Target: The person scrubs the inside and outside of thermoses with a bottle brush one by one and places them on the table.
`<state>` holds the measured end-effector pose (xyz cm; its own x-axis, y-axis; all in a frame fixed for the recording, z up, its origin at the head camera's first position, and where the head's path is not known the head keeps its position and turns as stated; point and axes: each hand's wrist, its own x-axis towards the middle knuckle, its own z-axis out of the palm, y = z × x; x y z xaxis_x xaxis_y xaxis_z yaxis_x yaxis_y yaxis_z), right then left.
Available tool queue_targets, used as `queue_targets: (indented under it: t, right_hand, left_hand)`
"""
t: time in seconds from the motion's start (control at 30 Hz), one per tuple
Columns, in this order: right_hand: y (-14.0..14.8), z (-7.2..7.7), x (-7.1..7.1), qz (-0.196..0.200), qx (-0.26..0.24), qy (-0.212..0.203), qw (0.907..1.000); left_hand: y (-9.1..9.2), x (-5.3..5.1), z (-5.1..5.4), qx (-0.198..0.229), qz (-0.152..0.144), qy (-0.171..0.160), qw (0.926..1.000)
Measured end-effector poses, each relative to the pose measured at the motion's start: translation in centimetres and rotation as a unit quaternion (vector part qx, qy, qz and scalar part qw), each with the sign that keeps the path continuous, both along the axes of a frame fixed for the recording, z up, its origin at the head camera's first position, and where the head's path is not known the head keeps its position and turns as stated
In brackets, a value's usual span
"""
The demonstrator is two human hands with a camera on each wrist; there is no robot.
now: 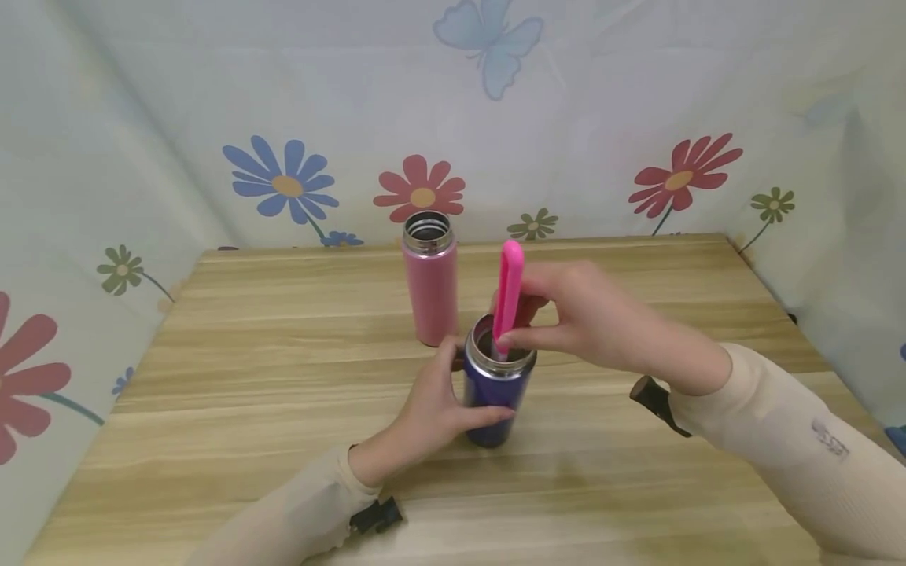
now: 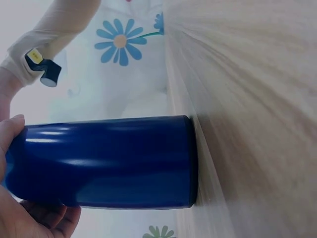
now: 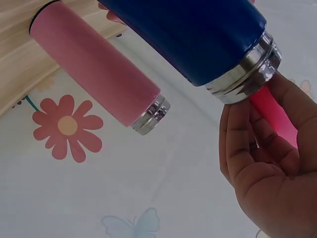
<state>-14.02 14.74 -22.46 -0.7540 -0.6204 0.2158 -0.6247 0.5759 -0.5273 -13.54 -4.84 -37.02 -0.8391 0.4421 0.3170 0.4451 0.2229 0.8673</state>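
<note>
A dark blue bottle [image 1: 495,393] with a steel rim stands upright and uncapped on the table; in the left wrist view its blue body [image 2: 109,163] fills the middle. My left hand [image 1: 432,405] grips it, thumb across the front and fingers round the far side. A bright pink looped handle [image 1: 511,283] rises out of the bottle's mouth, its lower end hidden inside. My right hand [image 1: 587,318] pinches this handle just above the rim. The right wrist view shows the pink handle [image 3: 277,116] between the fingers of the right hand [image 3: 267,163].
Behind and left of the blue bottle, a pink bottle [image 1: 432,295] stands upright with its mouth uncovered. Wood-patterned table [image 1: 248,369] lies beneath both. A flower-printed curtain [image 1: 580,141] hangs along the back and sides.
</note>
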Motion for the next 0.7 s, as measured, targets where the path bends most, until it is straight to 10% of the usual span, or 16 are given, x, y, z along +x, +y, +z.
queue_targets:
  t: [0.7]
  right_hand:
    - [0.9,4.2,0.5,-0.022,-0.059,0.044,0.9970]
  left_hand:
    - [0.0,0.0,0.0,-0.005,0.003,-0.019,0.9998]
